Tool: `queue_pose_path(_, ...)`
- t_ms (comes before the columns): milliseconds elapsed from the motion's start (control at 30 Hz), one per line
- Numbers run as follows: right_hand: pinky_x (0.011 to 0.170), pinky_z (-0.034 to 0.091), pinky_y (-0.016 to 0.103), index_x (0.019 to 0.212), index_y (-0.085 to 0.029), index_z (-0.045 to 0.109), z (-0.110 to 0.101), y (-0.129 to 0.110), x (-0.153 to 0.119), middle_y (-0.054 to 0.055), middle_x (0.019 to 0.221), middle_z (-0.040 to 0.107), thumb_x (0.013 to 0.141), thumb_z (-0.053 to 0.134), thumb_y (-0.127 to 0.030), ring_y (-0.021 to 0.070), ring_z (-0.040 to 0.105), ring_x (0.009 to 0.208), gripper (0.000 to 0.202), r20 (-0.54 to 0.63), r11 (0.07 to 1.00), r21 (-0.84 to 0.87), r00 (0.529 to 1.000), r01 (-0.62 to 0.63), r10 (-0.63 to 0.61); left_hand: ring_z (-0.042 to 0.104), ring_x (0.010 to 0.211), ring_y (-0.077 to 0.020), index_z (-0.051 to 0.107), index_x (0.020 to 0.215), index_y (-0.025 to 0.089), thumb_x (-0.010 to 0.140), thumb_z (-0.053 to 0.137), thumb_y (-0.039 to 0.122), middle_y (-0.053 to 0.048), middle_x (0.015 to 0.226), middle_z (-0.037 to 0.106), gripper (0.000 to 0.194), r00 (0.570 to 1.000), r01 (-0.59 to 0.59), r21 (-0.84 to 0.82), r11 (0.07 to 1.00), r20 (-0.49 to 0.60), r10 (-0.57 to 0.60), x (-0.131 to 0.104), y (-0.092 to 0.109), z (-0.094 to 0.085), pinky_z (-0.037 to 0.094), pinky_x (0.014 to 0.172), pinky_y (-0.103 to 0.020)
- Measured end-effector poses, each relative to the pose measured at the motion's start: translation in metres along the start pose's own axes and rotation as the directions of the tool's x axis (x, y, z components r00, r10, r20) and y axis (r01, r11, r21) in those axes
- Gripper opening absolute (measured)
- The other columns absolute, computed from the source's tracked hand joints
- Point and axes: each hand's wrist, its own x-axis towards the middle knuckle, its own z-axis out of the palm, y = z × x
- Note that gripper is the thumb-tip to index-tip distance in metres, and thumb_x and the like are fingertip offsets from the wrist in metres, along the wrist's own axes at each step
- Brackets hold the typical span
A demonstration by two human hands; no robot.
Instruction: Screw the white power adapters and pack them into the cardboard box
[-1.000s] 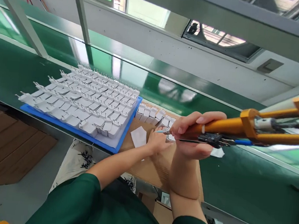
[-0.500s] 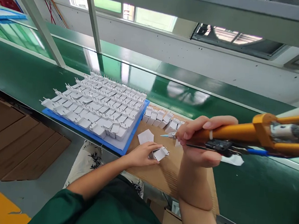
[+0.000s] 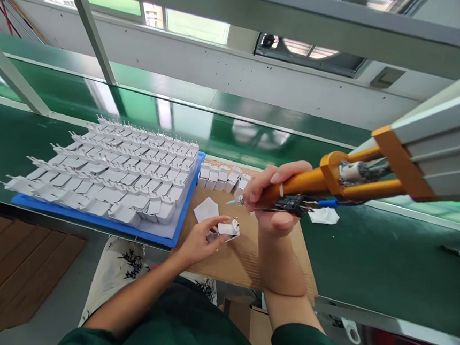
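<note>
Between its thumb and fingers, my left hand holds a small white plug housing with metal pins, above a cardboard sheet. My right hand is wrapped round an orange dispensing tool with a black switch on its side. The tool's pale blue tip points left, a little above the housing and apart from it. A white paper piece lies beside my left hand. Several white housings stand in a row at the back of the cardboard.
A blue tray filled with rows of white housings covers the left of the green bench. White tissue lies right of my right hand. A grey post and overhead beam rise behind.
The view has shifted right, so the scene sits further left. The held housing has been turned in my left hand. My right hand still grips the tool.
</note>
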Motion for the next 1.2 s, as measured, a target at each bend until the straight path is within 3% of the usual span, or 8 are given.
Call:
queue_pose_path(133, 0.027, 0.030, 0.023, 0.102, -0.034, 0.057, -0.002, 0.002, -0.001, -0.007, 0.061, 0.052, 0.074, 0.075, -0.054, 0.0102, 0.039, 0.038, 0.038, 0.019, 1.000, 0.001, 1.000, -0.012, 0.012, 0.068, 0.080, -0.0163, 0.073, 0.107, 0.020, 0.091, 0.059, 0.032, -0.003, 0.101, 0.077, 0.025, 0.994, 0.108, -0.063, 0.992, -0.023, -0.109, -0.001, 0.000, 0.000, 0.052, 0.072, -0.025)
queue_pose_path(233, 0.027, 0.031, 0.022, 0.101, -0.033, 0.056, -0.003, 0.003, -0.001, -0.007, 0.061, 0.051, 0.074, 0.075, -0.055, 0.0095, 0.039, 0.037, 0.039, 0.011, 1.000, -0.006, 1.000, 0.005, -0.005, 0.069, 0.075, -0.0165, 0.075, 0.109, 0.020, 0.094, 0.054, 0.035, -0.004, 0.098, 0.078, 0.030, 0.990, 0.138, -0.054, 0.989, -0.036, -0.140, -0.003, -0.003, 0.001, 0.052, 0.069, -0.026)
queue_pose_path(300, 0.027, 0.031, 0.022, 0.100, -0.032, 0.055, -0.003, 0.003, -0.002, -0.007, 0.061, 0.051, 0.075, 0.075, -0.055, 0.0092, 0.039, 0.037, 0.040, 0.009, 1.000, -0.011, 1.000, 0.003, -0.003, 0.069, 0.079, -0.0183, 0.072, 0.118, 0.021, 0.094, 0.055, 0.038, -0.006, 0.100, 0.077, 0.034, 0.994, 0.109, 0.040, 0.993, -0.031, -0.107, -0.005, -0.007, 0.002, 0.053, 0.074, -0.029)
queue_pose_path(433, 0.027, 0.032, 0.022, 0.100, -0.033, 0.055, -0.002, 0.001, -0.002, -0.007, 0.061, 0.051, 0.074, 0.074, -0.056, 0.0091, 0.039, 0.037, 0.040, 0.028, 1.000, -0.016, 1.000, -0.004, 0.004, 0.063, 0.110, -0.0300, 0.067, 0.126, 0.020, 0.077, 0.077, 0.048, -0.012, 0.116, 0.070, 0.057, 0.998, 0.036, 0.330, 0.943, 0.035, -0.051, -0.003, -0.014, 0.007, 0.048, 0.098, -0.042)
queue_pose_path(600, 0.027, 0.032, 0.022, 0.101, -0.032, 0.055, 0.000, -0.004, -0.001, -0.008, 0.061, 0.051, 0.075, 0.074, -0.055, 0.0082, 0.040, 0.035, 0.039, 0.052, 0.999, -0.022, 0.998, 0.034, -0.032, 0.062, 0.112, -0.0303, 0.067, 0.122, 0.020, 0.083, 0.073, 0.041, -0.011, 0.115, 0.070, 0.045, 0.997, 0.044, 0.390, 0.920, 0.041, -0.065, 0.006, -0.010, 0.006, 0.047, 0.099, -0.043)
queue_pose_path(733, 0.030, 0.035, 0.022, 0.108, -0.030, 0.055, 0.000, -0.009, -0.002, -0.007, 0.065, 0.054, 0.076, 0.076, -0.042, 0.0085, 0.044, 0.039, 0.041, 0.123, 0.999, -0.005, 0.991, 0.044, -0.043, 0.068, 0.088, -0.0222, 0.060, 0.131, 0.020, 0.085, 0.070, 0.034, -0.007, 0.102, 0.074, 0.049, 0.994, 0.088, 0.318, 0.944, -0.084, -0.064, 0.009, -0.004, -0.009, 0.052, 0.082, -0.033)
queue_pose_path(833, 0.033, 0.038, 0.023, 0.109, -0.030, 0.054, 0.000, -0.011, -0.003, -0.007, 0.067, 0.054, 0.077, 0.076, -0.037, 0.0088, 0.046, 0.041, 0.040, 0.131, 1.000, -0.014, 0.991, 0.019, -0.017, 0.062, 0.067, -0.0159, 0.057, 0.134, 0.021, 0.087, 0.067, 0.037, -0.002, 0.089, 0.071, 0.051, 0.986, 0.089, 0.310, 0.946, -0.159, -0.041, 0.009, 0.001, -0.023, 0.051, 0.070, -0.028)
queue_pose_path(1200, 0.029, 0.032, 0.024, 0.106, -0.034, 0.055, 0.004, -0.013, -0.004, -0.008, 0.062, 0.051, 0.077, 0.073, -0.033, 0.0099, 0.040, 0.037, 0.035, 0.071, 0.998, -0.055, 0.997, -0.004, 0.008, 0.054, 0.065, -0.0135, 0.058, 0.136, 0.024, 0.089, 0.067, 0.033, 0.000, 0.079, 0.063, 0.048, 0.964, -0.015, 0.401, 0.916, -0.239, 0.120, 0.006, 0.024, -0.041, 0.046, 0.062, -0.024)
